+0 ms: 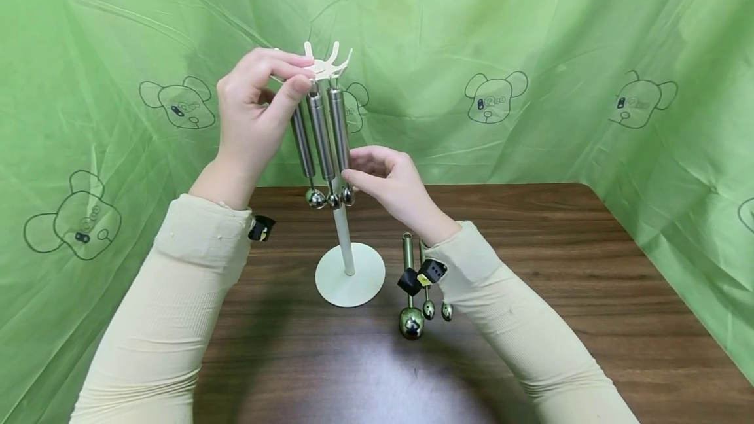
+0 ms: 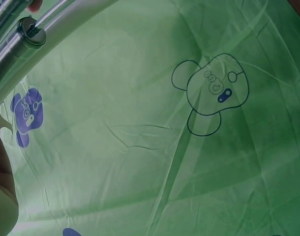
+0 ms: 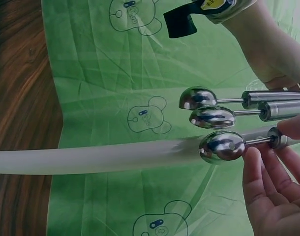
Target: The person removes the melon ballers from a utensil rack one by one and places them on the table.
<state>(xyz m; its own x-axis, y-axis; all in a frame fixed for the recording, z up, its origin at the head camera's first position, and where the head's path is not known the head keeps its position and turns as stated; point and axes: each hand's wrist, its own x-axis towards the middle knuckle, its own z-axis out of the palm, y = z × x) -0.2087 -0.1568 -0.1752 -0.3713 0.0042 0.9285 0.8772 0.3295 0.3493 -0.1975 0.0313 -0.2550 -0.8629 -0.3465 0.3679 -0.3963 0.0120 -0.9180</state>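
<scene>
A white stand [image 1: 347,241] with a round base and upward-curving hooks stands on the table. Three steel melon ballers with tube handles hang from it, bowls down, close around the post. At its top my left hand [image 1: 253,97] pinches the hooked crown [image 1: 325,69] between thumb and fingers. Lower down on the right, my right hand [image 1: 389,178] holds the rightmost melon baller [image 1: 338,123] near the bottom of its handle. Its shiny bowl [image 3: 223,146] shows a small hole in the right wrist view. Two other bowls [image 3: 197,98] hang beside it.
More steel utensils with rounded ends [image 1: 411,322] lie on the wooden table [image 1: 283,358] right of the base, partly under my right wrist. Green cloth [image 1: 412,31] with printed mouse-like heads surrounds the table at the back and sides.
</scene>
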